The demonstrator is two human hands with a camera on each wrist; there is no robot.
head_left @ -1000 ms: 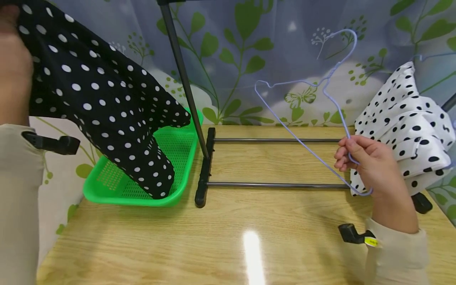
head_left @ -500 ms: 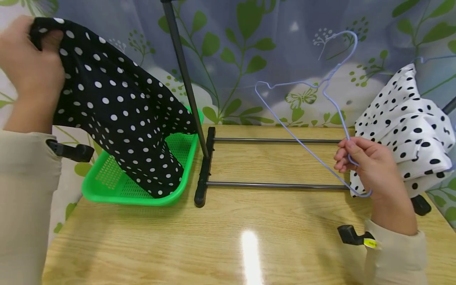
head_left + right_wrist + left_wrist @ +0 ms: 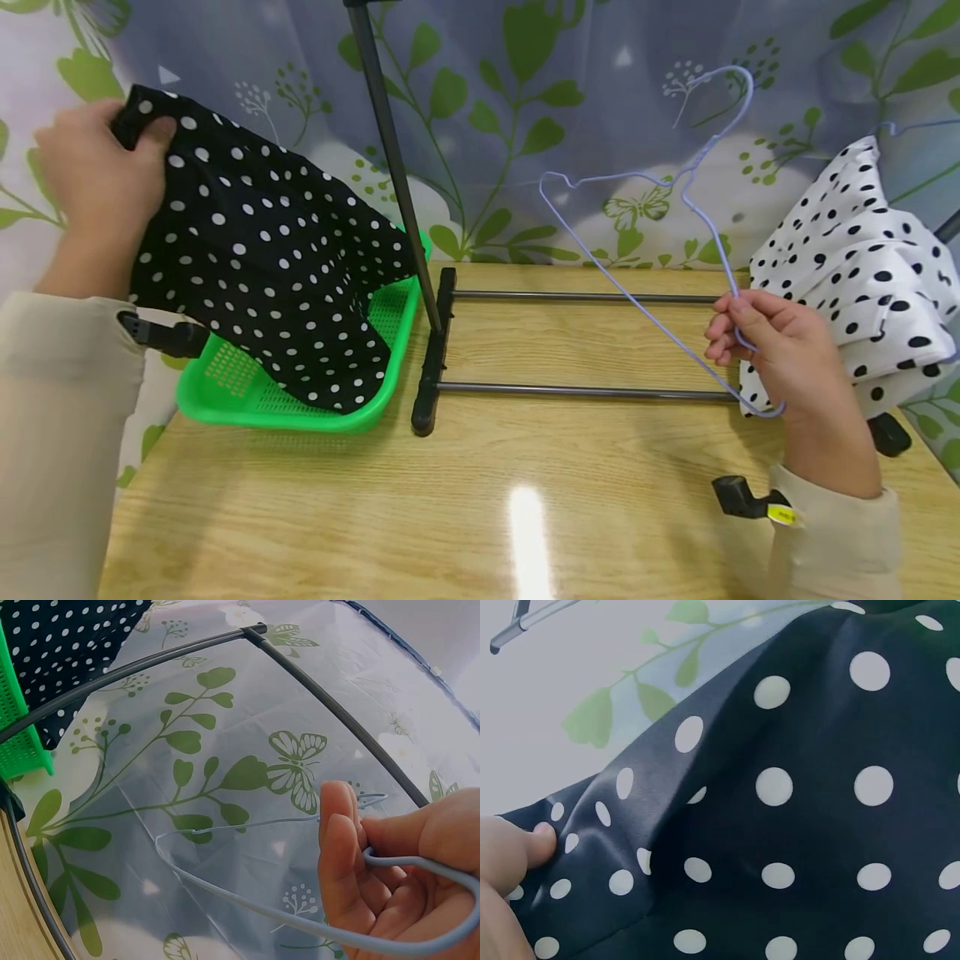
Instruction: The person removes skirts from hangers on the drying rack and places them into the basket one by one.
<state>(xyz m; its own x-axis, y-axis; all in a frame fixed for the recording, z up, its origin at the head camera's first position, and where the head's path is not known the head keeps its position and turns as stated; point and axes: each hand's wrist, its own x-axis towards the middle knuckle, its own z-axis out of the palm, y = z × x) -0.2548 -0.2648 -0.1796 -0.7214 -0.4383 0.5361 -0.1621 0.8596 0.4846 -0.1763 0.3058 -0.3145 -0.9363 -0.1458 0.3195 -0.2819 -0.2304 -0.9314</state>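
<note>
At the upper left of the head view, my left hand (image 3: 108,162) pinches the upper edge of a black cloth with white polka dots (image 3: 262,258). The cloth's lower part hangs into a green plastic basket (image 3: 281,421). Its broad dotted surface fills much of the left wrist view, and the thumb (image 3: 540,844) presses on it. On the right, my right hand (image 3: 791,358) grips a light purple wire hanger (image 3: 630,296) near one end, its hook pointing up. In the right wrist view the hanger's wire (image 3: 262,904) passes through the curled fingers.
A dark metal rack has a slanted post (image 3: 386,142) beside the basket and two low bars (image 3: 585,389) along the wooden table (image 3: 360,517). White cloth with black dots (image 3: 847,275) hangs at the far right. A leaf-patterned curtain (image 3: 480,100) stands behind.
My left hand has come down and to the right with the black dotted cloth, whose lower end stays in the basket. The right hand and the hanger have hardly moved.
</note>
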